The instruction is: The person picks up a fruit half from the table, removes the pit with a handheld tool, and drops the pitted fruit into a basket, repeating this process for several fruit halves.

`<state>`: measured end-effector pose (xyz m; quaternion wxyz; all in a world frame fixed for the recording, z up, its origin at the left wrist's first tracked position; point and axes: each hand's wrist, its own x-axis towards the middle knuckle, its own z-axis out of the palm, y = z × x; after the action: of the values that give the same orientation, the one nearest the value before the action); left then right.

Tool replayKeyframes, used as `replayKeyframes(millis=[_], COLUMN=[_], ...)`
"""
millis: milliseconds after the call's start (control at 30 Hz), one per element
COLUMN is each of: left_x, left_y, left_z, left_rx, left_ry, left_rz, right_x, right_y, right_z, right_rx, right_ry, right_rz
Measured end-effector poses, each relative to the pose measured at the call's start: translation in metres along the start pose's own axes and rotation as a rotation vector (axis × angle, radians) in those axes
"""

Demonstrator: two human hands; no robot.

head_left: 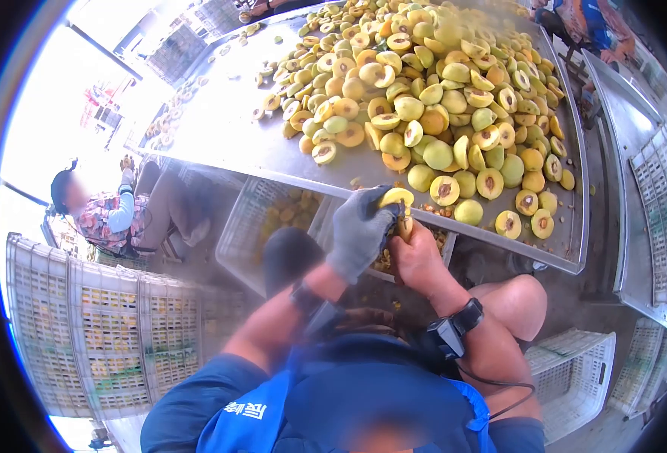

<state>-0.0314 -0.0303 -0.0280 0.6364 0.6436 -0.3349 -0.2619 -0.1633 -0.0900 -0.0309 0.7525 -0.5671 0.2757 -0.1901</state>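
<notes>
My left hand (360,232), in a grey glove with dark fingertips, is closed around a yellow-green fruit piece (396,198) near the front edge of the metal table (228,155). My bare right hand (418,257) is wrapped around a small tool (404,226), whose tip meets the fruit. The fingers partly hide the tool. Beyond my hands lies a large heap of halved fruit (439,98), many halves with brown pits or hollows showing.
Below the table edge stand a crate with fruit (247,230) and a container of scraps (450,245). Stacked crates (99,325) are at left, an empty white crate (575,377) at lower right. A seated person (115,215) is at left; another person (594,26) is at upper right.
</notes>
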Motion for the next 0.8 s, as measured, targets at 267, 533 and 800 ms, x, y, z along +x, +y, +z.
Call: replayKeyframes(millis=[267, 533, 800], left_x=[0.017, 0.003, 0.008], left_y=[-0.015, -0.002, 0.005], left_z=[0.004, 0.016, 0.000], left_rx=[0.123, 0.126, 0.260], left_ry=[0.025, 0.117, -0.069], left_rz=[0.363, 0.248, 0.550], right_x=[0.002, -0.008, -0.021], right_y=[0.017, 0.000, -0.026], right_z=[0.006, 0.004, 0.008], right_rx=[-0.333, -0.012, 0.191], right_ry=[0.008, -0.176, -0.254], right_rz=[-0.169, -0.041, 0.118])
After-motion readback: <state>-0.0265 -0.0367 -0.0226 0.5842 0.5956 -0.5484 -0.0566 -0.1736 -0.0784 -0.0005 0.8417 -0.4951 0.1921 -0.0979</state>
